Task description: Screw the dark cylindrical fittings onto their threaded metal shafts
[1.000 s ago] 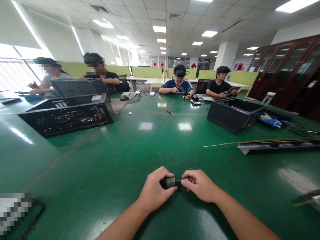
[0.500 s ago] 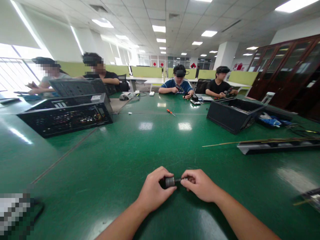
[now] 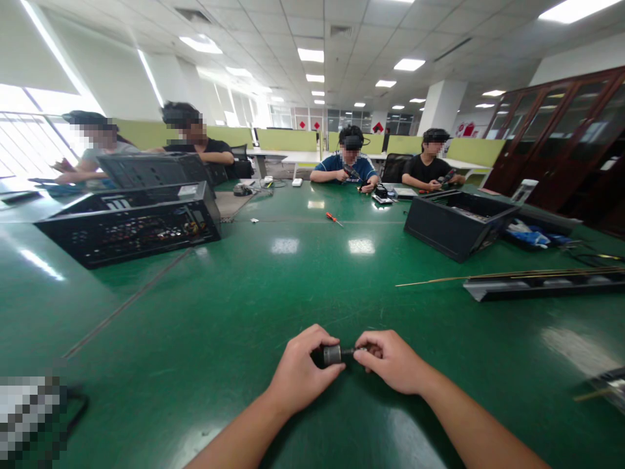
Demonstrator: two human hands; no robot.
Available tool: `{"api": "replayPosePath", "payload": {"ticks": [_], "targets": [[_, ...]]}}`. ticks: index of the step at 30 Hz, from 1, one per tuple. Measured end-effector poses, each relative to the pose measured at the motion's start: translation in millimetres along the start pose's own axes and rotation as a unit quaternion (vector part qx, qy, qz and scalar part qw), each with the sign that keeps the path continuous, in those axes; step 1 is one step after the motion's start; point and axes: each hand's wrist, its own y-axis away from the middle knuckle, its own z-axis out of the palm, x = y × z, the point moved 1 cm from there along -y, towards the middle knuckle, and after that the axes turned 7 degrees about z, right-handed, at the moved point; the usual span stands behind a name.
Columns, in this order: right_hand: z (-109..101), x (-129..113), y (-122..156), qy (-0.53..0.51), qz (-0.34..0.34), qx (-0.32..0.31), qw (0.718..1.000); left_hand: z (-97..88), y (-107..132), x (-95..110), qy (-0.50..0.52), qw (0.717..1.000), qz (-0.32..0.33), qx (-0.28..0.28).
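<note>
Just above the front part of the green table, my two hands share a small grey cylinder with a thin dark shaft. My left hand curls around the cylinder from the left, thumb below and fingers above. From the right, my right hand is closed in a pinch at the far end of the shaft. The shaft lies level and points to the right. My fingertips hide its tip, so I cannot tell what is fixed there.
Open black computer cases stand at the left and right. A red-handled screwdriver lies mid-table. Thin rods rest on a long dark metal strip at the right. Several people sit across the table, one in a blue shirt.
</note>
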Motion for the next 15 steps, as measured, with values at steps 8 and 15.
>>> {"api": "replayPosePath", "payload": {"ticks": [8,15], "targets": [[-2.3,-0.1,-0.1,0.004,0.002,0.0,1.0,-0.8,0.4,-0.5,0.001,1.0,0.004,0.0],[-2.8,3.4,0.5,-0.012,0.003,-0.007,1.0,-1.4,0.2,-0.4,0.001,1.0,0.003,-0.004]]}}
